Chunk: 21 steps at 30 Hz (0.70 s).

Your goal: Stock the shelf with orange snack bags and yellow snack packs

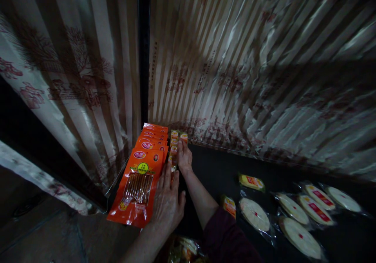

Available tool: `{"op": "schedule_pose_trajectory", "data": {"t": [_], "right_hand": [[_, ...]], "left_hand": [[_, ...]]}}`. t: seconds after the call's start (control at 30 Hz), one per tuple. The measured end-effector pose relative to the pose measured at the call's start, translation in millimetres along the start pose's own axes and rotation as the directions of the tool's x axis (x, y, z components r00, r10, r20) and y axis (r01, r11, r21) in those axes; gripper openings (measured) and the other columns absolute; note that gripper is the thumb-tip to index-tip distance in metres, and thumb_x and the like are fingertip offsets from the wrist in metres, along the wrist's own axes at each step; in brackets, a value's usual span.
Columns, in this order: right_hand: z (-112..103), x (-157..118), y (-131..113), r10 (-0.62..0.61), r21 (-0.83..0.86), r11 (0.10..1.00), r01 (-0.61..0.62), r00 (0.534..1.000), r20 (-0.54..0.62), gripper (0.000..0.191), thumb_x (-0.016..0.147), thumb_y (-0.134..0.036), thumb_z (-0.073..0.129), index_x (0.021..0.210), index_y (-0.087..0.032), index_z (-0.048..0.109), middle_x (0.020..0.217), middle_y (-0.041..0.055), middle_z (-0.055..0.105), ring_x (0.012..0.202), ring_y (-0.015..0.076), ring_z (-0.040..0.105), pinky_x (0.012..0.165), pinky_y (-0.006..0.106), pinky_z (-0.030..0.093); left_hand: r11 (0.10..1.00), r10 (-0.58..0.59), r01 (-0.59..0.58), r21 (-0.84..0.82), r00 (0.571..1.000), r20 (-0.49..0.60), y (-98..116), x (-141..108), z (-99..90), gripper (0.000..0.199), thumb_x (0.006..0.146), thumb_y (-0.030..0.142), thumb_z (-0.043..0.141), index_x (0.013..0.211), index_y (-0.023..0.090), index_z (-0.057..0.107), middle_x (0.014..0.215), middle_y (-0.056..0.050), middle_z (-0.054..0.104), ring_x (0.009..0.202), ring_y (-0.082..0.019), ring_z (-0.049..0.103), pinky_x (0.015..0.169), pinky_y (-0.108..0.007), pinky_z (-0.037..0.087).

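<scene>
My left hand [169,202] lies beside the front orange snack packet [141,184], its fingers stretched forward along the packet's right edge and the near end of a row of small yellow packets [174,141]. Further forward, my right hand [185,157] has its fingertips on a small yellow-and-orange packet [183,136] at the far right of that row. Several orange packets overlap in a line going back toward the corner. The underside of my right fingers is hidden, and part of the yellow row lies behind my hands.
Round white items in clear wrap [254,214] lie on the black surface [205,165] at the right. Two yellow packets [252,182] sit near them. A clear bag [186,251] is at the bottom edge. Printed curtains [220,67] and a dark post [143,51] stand behind.
</scene>
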State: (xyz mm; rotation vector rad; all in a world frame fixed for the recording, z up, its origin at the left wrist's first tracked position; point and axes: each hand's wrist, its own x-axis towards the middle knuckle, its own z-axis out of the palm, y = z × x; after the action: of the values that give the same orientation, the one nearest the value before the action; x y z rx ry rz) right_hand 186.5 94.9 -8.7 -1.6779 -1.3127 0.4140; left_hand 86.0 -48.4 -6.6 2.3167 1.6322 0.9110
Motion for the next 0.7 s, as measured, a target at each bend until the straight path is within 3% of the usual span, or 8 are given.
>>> {"op": "schedule_pose_trajectory", "data": {"t": [0.33, 0.7], "right_hand": [[4.0, 1.7, -1.4, 0.031, 0.036, 0.999, -0.034, 0.996, 0.084, 0.058, 0.093, -0.051, 0.025, 0.127, -0.017, 0.057, 0.127, 0.013, 0.06, 0.119, 0.0261, 0.055, 0.099, 0.038, 0.04], [-0.8, -1.6, -4.3, -0.026, 0.064, 0.998, 0.025, 1.0, 0.015, 0.051, 0.092, -0.046, 0.028, 0.121, -0.018, 0.06, 0.122, 0.01, 0.063, 0.113, 0.0226, 0.058, 0.097, 0.035, 0.041]], "left_hand": [[1.0, -0.019, 0.019, 0.016, 1.0, 0.0, -3.4, 4.6, 3.6, 0.052, 0.081, 0.011, 0.045, 0.133, 0.011, 0.046, 0.154, -0.016, 0.024, 0.138, -0.031, 0.03, 0.106, -0.049, 0.04], [0.999, -0.005, 0.006, 0.034, 1.0, -0.029, -3.5, 7.6, -0.7, 0.051, 0.082, 0.012, 0.045, 0.133, 0.009, 0.044, 0.149, -0.018, 0.033, 0.14, -0.031, 0.025, 0.108, -0.051, 0.037]]}}
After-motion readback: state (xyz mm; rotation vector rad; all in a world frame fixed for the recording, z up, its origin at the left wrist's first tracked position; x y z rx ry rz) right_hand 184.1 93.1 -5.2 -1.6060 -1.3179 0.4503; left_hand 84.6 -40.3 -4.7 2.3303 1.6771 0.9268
